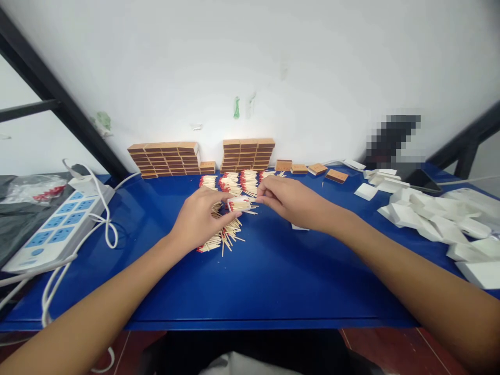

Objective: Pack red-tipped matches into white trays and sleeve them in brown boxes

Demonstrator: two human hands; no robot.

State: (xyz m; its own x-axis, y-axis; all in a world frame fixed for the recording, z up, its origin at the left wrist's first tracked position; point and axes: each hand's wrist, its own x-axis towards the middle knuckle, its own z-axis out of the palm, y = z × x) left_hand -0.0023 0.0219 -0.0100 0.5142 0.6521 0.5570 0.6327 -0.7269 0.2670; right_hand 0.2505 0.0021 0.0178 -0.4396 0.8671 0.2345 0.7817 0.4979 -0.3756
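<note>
My left hand [199,219] and my right hand [287,200] meet over the middle of the blue table [273,276]. Between them they pinch a small white matchbox tray [239,204] filled with red-tipped matches. The left fingers grip its left end, the right fingertips its right end. Under the left hand lies a loose pile of matches [224,234]. Behind the hands, bundles of matches [234,182] lie in rows.
Two stacks of brown matchboxes [167,159] [247,153] stand against the white wall, with loose ones [317,169] to the right. White empty trays [433,219] are heaped at the right. A white power strip [54,229] with cables lies at the left edge.
</note>
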